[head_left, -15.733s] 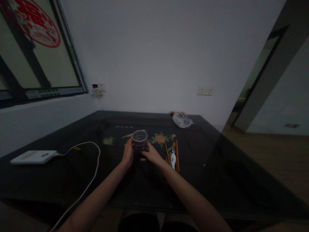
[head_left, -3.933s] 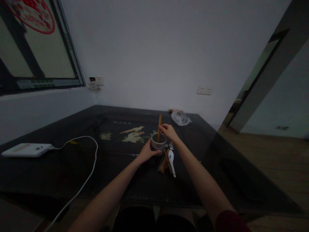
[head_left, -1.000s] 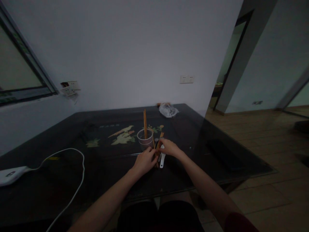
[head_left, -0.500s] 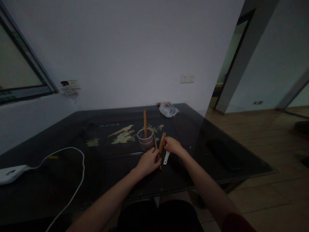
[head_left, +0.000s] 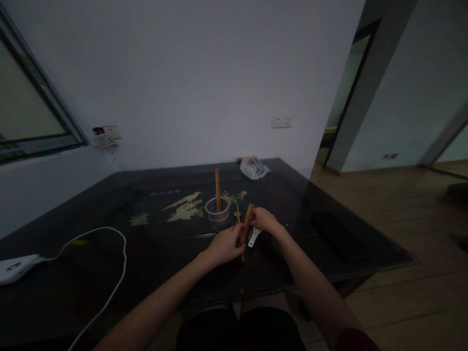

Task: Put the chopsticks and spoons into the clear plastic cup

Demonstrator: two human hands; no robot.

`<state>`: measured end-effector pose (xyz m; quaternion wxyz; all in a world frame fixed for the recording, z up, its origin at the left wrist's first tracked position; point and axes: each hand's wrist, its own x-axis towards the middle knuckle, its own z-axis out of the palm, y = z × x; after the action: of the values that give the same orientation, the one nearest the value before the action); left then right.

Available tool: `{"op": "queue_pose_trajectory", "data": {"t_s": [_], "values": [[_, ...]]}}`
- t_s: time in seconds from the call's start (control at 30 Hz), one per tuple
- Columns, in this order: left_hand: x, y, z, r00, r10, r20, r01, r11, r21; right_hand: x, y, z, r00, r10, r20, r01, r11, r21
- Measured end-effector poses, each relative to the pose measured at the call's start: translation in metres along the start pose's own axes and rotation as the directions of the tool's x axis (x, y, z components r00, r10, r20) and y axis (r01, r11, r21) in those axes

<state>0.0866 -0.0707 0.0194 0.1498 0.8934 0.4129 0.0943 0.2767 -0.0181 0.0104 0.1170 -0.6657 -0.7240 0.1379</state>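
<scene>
While standing chopsticks (head_left: 218,187) rise from the cup (head_left: 218,223) on the desk (head_left: 157,258), my left hand (head_left: 225,244) pinches a bundle of chopsticks (head_left: 247,219); I judge I'm gathering them. Further right are the white spoon (head_left: 253,237) and my right hand (head_left: 264,221), curled; whether it grips anything I cannot tell. The next move calls for keeping the bundle together.

Cup (head_left: 218,221) on table (head_left: 164,256), 2 chopsticks (head_left: 218,187) in it
Spoon (head_left: 254,237) to its right, bag (head_left: 253,168) behind, device (head_left: 20,268) far left.
</scene>
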Motion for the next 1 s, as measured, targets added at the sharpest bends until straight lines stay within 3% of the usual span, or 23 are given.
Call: {"op": "queue_pose_trajectory", "data": {"t_s": [0.27, 0.43, 0.57, 0.77, 1.0], "values": [[0.028, 0.015, -0.004, 0.987, -0.152, 0.045, 0.141, 0.973, 0.183, -0.002, -0.001, -0.004, 1.0, 0.028, -0.006, -0.028, 1.0, 0.013], [0.045, 0.025, 0.0, 0.968, -0.249, -0.012, 0.242, 0.928, 0.283, -0.004, -0.001, -0.008, 0.999, 0.031, -0.006, -0.031, 0.999, 0.012], [0.053, 0.026, 0.005, 0.955, -0.296, -0.036, 0.295, 0.918, 0.264, -0.005, -0.001, -0.01, 0.999, 0.037, -0.01, -0.037, 0.999, 0.004], [0.058, 0.02, 0.011, 0.957, -0.287, -0.031, 0.286, 0.927, 0.241, -0.004, -0.001, -0.01, 0.999, 0.043, -0.013, -0.043, 0.999, 0.002], [0.066, 0.022, 0.0, 0.958, -0.287, 0.027, 0.27, 0.928, 0.258, -0.007, -0.003, -0.013, 0.998, 0.062, -0.024, -0.062, 0.998, 0.002]]}}
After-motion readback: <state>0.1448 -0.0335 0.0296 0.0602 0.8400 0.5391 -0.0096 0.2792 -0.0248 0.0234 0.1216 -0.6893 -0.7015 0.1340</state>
